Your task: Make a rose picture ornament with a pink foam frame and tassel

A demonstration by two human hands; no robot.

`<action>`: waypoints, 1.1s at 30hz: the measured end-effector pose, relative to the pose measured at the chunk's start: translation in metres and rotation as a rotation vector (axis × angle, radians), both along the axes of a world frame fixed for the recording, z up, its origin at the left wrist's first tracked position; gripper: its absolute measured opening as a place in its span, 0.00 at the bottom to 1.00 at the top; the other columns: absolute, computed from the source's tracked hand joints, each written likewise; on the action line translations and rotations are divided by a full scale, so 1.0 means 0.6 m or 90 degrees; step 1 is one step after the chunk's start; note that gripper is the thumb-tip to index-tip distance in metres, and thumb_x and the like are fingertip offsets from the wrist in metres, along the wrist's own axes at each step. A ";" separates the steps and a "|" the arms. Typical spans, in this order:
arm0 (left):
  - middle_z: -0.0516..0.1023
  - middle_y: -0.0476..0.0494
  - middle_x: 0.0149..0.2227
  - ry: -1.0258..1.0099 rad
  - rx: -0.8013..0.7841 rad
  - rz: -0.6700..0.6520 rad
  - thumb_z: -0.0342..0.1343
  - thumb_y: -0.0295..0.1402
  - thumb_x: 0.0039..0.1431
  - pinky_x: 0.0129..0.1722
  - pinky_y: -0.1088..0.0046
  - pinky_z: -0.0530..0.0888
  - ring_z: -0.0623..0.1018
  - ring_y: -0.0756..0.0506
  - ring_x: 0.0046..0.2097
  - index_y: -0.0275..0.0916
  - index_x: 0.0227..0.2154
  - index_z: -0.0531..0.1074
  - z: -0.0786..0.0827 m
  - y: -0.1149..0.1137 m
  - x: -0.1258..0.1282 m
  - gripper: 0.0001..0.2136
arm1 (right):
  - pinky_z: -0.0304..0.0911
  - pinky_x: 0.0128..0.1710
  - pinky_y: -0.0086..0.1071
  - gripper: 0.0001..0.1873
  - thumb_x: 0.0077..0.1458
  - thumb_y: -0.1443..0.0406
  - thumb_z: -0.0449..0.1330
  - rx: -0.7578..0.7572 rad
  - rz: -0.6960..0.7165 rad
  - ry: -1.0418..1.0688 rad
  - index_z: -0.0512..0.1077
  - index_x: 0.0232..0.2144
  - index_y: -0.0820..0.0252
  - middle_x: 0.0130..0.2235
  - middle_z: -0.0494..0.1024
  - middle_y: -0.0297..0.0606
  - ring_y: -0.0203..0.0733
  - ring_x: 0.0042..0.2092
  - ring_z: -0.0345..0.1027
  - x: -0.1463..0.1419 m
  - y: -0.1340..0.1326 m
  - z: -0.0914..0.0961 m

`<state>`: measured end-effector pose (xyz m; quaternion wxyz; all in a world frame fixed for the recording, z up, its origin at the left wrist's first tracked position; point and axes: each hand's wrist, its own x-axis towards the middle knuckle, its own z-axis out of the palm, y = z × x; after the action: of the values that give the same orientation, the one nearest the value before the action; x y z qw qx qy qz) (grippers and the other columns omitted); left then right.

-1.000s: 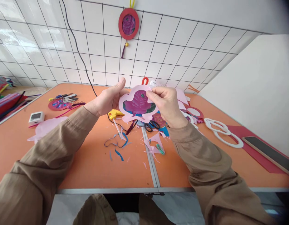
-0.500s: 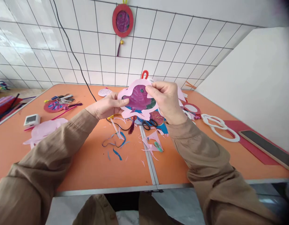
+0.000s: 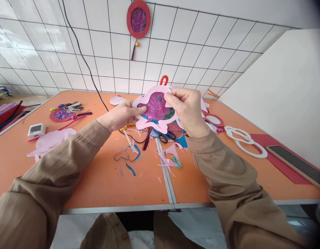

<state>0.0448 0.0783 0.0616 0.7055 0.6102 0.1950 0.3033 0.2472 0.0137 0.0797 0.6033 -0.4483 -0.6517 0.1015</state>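
A pink paper cutout [image 3: 152,90] with a purple patterned piece [image 3: 157,107] showing in its middle is raised above the far part of the table. My left hand [image 3: 123,113] grips its left edge, thumb on the front. At the upper right edge, my right hand [image 3: 187,110] pinches it between thumb and fingers. Behind the cutout a red loop [image 3: 164,80] sticks up. Below lie black-handled scissors [image 3: 167,137], a dark purple tassel [image 3: 147,141] and blue patterned material [image 3: 182,142], partly hidden.
Pink scraps [image 3: 171,152] and blue strips [image 3: 131,169] litter the orange table [image 3: 110,190]. Leftward are a pink cutout [image 3: 52,140], a small white device [image 3: 36,130] and keys [image 3: 74,108]. White rings [image 3: 239,135] and a phone [image 3: 294,162] lie right. A red round ornament [image 3: 128,19] hangs on the tiled wall.
The view has shifted slightly. Both hands keep their hold on the pink cutout, which looks almost the same; its left side has tilted a little.
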 end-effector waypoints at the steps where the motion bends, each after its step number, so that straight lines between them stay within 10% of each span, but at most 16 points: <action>1: 0.84 0.41 0.31 0.004 0.002 -0.002 0.75 0.37 0.52 0.36 0.69 0.82 0.83 0.46 0.31 0.33 0.30 0.80 0.000 0.001 -0.001 0.13 | 0.48 0.25 0.37 0.29 0.59 0.55 0.68 -0.001 -0.003 0.000 0.60 0.14 0.56 0.19 0.58 0.32 0.34 0.24 0.50 0.000 0.000 0.000; 18: 0.85 0.40 0.36 0.025 0.015 -0.030 0.69 0.36 0.60 0.39 0.66 0.82 0.84 0.44 0.36 0.34 0.40 0.79 0.007 -0.003 -0.005 0.12 | 0.50 0.24 0.35 0.26 0.57 0.53 0.68 0.001 0.003 -0.011 0.66 0.14 0.55 0.18 0.64 0.31 0.34 0.23 0.54 0.000 0.008 -0.006; 33: 0.78 0.48 0.23 0.101 0.137 0.104 0.62 0.29 0.67 0.25 0.79 0.71 0.75 0.53 0.24 0.31 0.26 0.77 0.057 -0.034 -0.016 0.12 | 0.52 0.26 0.35 0.26 0.61 0.55 0.67 -0.024 0.083 -0.061 0.66 0.16 0.56 0.18 0.64 0.30 0.33 0.23 0.55 -0.018 -0.010 -0.014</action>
<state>0.0351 0.0581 0.0955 0.5916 0.6864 0.2655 0.3293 0.2366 0.0079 0.0710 0.5550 -0.4206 -0.7057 0.1310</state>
